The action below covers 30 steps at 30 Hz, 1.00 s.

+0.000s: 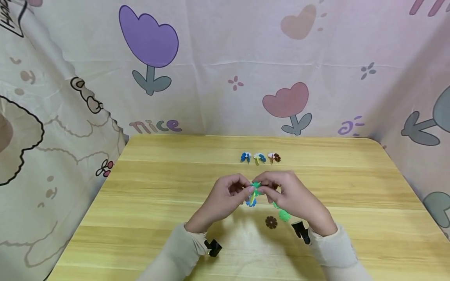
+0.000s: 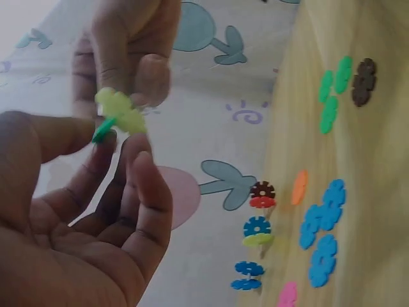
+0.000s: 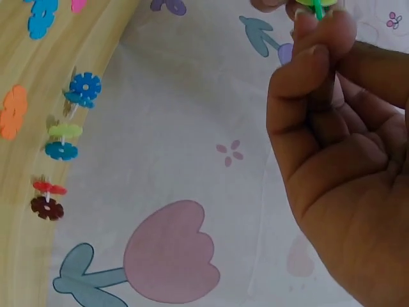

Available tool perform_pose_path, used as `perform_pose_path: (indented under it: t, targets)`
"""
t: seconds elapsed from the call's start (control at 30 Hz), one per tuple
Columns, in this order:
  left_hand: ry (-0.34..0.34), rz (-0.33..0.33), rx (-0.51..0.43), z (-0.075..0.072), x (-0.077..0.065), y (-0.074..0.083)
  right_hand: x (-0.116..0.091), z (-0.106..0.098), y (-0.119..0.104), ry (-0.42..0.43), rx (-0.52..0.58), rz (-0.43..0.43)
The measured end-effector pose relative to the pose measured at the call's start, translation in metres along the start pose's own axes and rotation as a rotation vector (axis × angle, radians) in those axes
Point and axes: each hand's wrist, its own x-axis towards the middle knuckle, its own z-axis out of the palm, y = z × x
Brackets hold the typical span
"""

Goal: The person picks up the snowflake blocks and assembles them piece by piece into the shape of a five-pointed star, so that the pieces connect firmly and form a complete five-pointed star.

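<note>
From my remote seat, my left hand (image 1: 225, 197) and right hand (image 1: 290, 195) each pinch, fingertips nearly closed, the green-and-yellow pieces (image 2: 123, 112) between them; I'd square their edges, then press gently

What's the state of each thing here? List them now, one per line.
Held green-yellow cluster: raised, full locking unclear
Left grip: pinching it
Right grip: pinching it
Blue cluster: joined
Yellow-blue cluster: joined
Red-brown cluster: joined
Brown disc: loose, flat
Green discs: flat
Blue discs: flat
Orange disc: flat
Pink disc: partly out of frame
</note>
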Motion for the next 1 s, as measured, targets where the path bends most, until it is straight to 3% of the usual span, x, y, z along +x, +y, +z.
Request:
perform_pose_path:
  t: [0.13, 0.33, 0.57, 0.7, 1.0]
  targets:
    - [0.014, -0.024, -0.007, 0.001, 0.0, -0.001, -0.001, -0.007, 0.007, -0.016, 0.029, 0.056]
    - [-0.002, -0.05, -0.028, -0.001, 0.001, -0.001, -0.018, -0.028, 0.034, -0.085, 0.02, 0.295]
    - [-0.036, -0.088, -0.049, -0.003, 0.0, 0.001, -0.05, -0.033, 0.066, -0.217, -0.221, 0.469]
    - [-0.04, -0.106, -0.062, -0.004, -0.001, -0.001, -0.059, -0.029, 0.075, -0.257, -0.262, 0.53]
    - [-0.035, -0.116, -0.086, -0.008, -0.004, -0.007, -0.058, -0.025, 0.076, -0.277, -0.289, 0.549]
